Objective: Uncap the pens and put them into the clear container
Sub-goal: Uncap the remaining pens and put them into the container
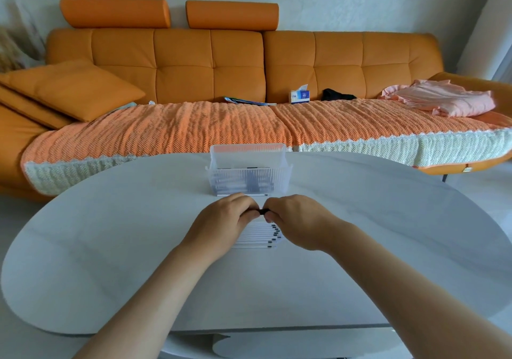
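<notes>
Single view, wide-angle, worn on your head, edges bowed. You face forward and down across the surface (110, 248), close above your left hand (221, 220) and right hand (299, 220) at centre. They reach in from 7 and 5 o'clock; the sofa (210, 62) spans 12 o'clock, farther off.

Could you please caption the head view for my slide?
Left hand and right hand grip a pen over the pen row, before the clear container.

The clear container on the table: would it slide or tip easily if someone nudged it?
Probably slides readily: the clear container looks like thin plastic on a smooth white table. Tipping seems unlikely, since it is wide, low, and weighted by pens lying inside.
</notes>
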A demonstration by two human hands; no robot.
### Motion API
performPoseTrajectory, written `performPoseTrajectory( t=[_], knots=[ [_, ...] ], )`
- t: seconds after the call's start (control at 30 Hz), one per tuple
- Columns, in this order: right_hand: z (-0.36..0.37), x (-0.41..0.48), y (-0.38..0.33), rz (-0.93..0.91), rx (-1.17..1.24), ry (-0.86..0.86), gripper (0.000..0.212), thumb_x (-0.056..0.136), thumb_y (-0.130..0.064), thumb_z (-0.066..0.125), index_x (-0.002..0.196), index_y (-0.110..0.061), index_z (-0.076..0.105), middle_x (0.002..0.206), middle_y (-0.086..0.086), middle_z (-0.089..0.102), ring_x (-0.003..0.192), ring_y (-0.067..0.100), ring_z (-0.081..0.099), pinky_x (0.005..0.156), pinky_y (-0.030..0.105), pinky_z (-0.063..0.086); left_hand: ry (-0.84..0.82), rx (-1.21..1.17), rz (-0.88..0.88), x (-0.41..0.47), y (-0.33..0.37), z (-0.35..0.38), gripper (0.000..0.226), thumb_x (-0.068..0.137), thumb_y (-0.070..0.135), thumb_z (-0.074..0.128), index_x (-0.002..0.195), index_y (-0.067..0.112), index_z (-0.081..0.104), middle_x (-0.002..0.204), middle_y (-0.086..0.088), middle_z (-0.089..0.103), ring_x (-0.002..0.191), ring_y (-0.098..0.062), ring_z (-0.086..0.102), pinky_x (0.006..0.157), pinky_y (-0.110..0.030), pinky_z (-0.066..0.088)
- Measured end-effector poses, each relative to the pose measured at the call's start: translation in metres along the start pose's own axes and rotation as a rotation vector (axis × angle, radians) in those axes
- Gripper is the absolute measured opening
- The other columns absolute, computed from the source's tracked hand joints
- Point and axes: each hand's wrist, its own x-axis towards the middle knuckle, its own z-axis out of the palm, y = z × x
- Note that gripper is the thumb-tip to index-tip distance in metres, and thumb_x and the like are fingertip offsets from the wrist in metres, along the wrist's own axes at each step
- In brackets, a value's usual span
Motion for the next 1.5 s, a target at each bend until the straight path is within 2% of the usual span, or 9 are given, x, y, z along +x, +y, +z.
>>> performPoseTrajectory(
  t=[0.1,0.27,0.37,0.47,0.57,0.77,1.0,1.17,1.5],
  knots=[
    [-0.002,-0.001,-0.001,-0.001,-0.002,0.004,0.020,0.104,-0.030,0.040,0.095,-0.021,0.055,0.070,-0.007,0.054,0.071,0.021,0.053,0.059,0.034,0.037,-0.002,-0.001,0.004,0.000,0.000,-0.002,0.011,0.094,0.033,0.059,0.091,0.024,0.064,0.083,0.015,0.059,0.075,-0.007,0.055,0.063,-0.028,0.046],
    [-0.008,-0.004,0.004,0.041,0.107,-0.010,0.021,0.100,-0.036,0.047,0.120,-0.026,0.049,0.081,-0.009,0.061,0.076,0.014,0.055,0.070,0.035,0.046,0.018,0.058,0.002,0.003,0.004,-0.005,0.007,0.093,0.032,0.060,0.090,0.027,0.063,0.084,0.016,0.057,0.074,-0.005,0.054,0.060,-0.025,0.043],
    [-0.007,-0.007,0.020,0.133,0.142,-0.012,0.014,0.099,-0.021,0.043,0.111,-0.024,0.046,0.080,-0.009,0.055,0.075,0.014,0.052,0.064,0.030,0.039,0.017,0.114,-0.049,0.004,0.002,-0.005,0.008,0.094,0.034,0.058,0.093,0.028,0.062,0.091,0.017,0.060,0.078,-0.005,0.055,0.063,-0.026,0.043],
    [-0.006,-0.012,0.036,0.222,0.146,-0.002,0.018,0.099,-0.015,0.044,0.105,-0.024,0.059,0.103,-0.004,0.051,0.087,0.015,0.055,0.070,0.024,0.039,-0.011,0.110,-0.101,0.005,-0.001,-0.004,0.006,0.095,0.033,0.056,0.095,0.030,0.061,0.096,0.018,0.059,0.083,-0.005,0.056,0.067,-0.027,0.044],
    [-0.005,-0.015,0.044,0.259,0.147,-0.006,0.017,0.097,-0.021,0.055,0.107,-0.028,0.068,0.108,-0.005,0.051,0.091,0.013,0.054,0.075,0.024,0.041,-0.066,0.113,-0.114,0.005,-0.001,-0.001,0.007,0.096,0.033,0.053,0.095,0.032,0.059,0.097,0.019,0.058,0.087,-0.005,0.056,0.070,-0.028,0.046],
    [0.000,-0.018,0.050,0.306,0.203,0.021,0.020,0.086,-0.035,0.074,0.105,-0.030,0.072,0.099,-0.012,0.068,0.081,0.005,0.058,0.065,0.017,0.043,-0.105,0.146,-0.102,0.007,0.007,0.006,0.009,0.093,0.040,0.056,0.101,0.035,0.057,0.101,0.022,0.060,0.090,-0.005,0.056,0.072,-0.027,0.045],
    [-0.003,-0.018,0.050,0.264,0.145,-0.003,0.026,0.089,-0.037,0.068,0.115,-0.035,0.068,0.104,-0.014,0.064,0.089,0.006,0.056,0.076,0.022,0.047,-0.093,0.184,-0.078,0.009,0.012,0.007,0.009,0.092,0.039,0.059,0.100,0.035,0.060,0.100,0.020,0.061,0.071,-0.004,0.046,0.067,-0.027,0.043],
    [-0.006,-0.016,0.041,0.150,0.077,0.048,0.028,0.096,-0.039,0.055,0.122,-0.041,0.064,0.113,-0.018,0.057,0.086,0.003,0.053,0.075,0.023,0.042,-0.063,0.192,-0.024,0.009,0.013,0.005,0.007,0.091,0.035,0.062,0.098,0.033,0.065,0.097,0.020,0.064,0.082,-0.005,0.057,0.060,-0.018,0.035],
    [-0.007,-0.011,0.024,0.070,-0.069,0.048,0.029,0.102,-0.037,0.045,0.101,-0.024,0.072,0.101,-0.007,0.063,0.090,0.018,0.060,0.075,0.038,0.051,-0.033,0.172,0.002,0.008,0.013,0.003,0.008,0.093,0.034,0.061,0.094,0.031,0.067,0.089,0.017,0.064,0.078,-0.007,0.059,0.057,-0.017,0.034]
  ],
)
